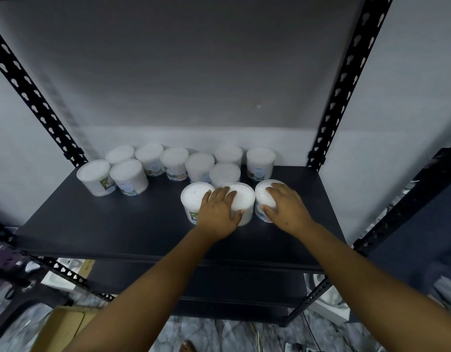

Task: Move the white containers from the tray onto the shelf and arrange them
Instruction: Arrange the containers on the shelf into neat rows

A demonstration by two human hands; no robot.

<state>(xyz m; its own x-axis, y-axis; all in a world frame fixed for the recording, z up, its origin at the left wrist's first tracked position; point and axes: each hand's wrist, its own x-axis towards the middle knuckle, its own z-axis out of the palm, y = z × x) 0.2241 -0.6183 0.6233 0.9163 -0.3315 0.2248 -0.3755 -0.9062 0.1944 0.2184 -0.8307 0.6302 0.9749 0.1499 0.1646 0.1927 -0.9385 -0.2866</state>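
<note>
Several white round containers stand on the dark shelf (97, 219), most in a loose row along the back (173, 161). Three more stand nearer the front. My left hand (219, 212) lies over the gap between the front-left container (193, 196) and the middle one (244, 199), fingers spread on their tops and thumb against the middle one's side. My right hand (282, 204) grips the right container (263, 191) from above, thumb on its near side. The tray is not in view.
Black perforated uprights (33, 97) (346, 80) frame the shelf, with a grey wall behind. A lower shelf (219, 288) sits beneath. A cardboard box (64, 326) lies on the marble floor at lower left, and cables and white items at lower right.
</note>
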